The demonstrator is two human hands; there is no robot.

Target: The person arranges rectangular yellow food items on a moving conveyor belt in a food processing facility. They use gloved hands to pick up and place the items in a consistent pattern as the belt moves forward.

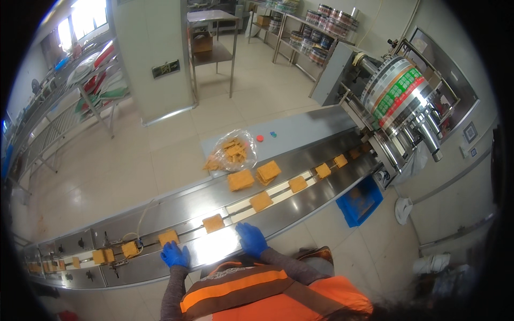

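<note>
Both my hands wear blue gloves. My left hand [174, 255] is at the near edge of the conveyor channel, its fingertips against or just beside a square golden-brown cracker-like piece [168, 237]. Whether they press on it cannot be told. Farther right, my right hand [252, 241] hovers over or rests on the steel near ledge [293, 206], with nothing visible in it. A similar piece [213, 223] lies in the channel between the hands, and another piece [261, 201] lies beyond my right hand. Several more are spaced along the line both ways.
Two stacks of pieces [241, 180] [268, 172] stand on the far steel ledge. Behind them lies a clear plastic bag [235, 150] of broken pieces. A machine with a printed film roll [401, 94] stands at the right end, above a blue crate [360, 202] on the floor.
</note>
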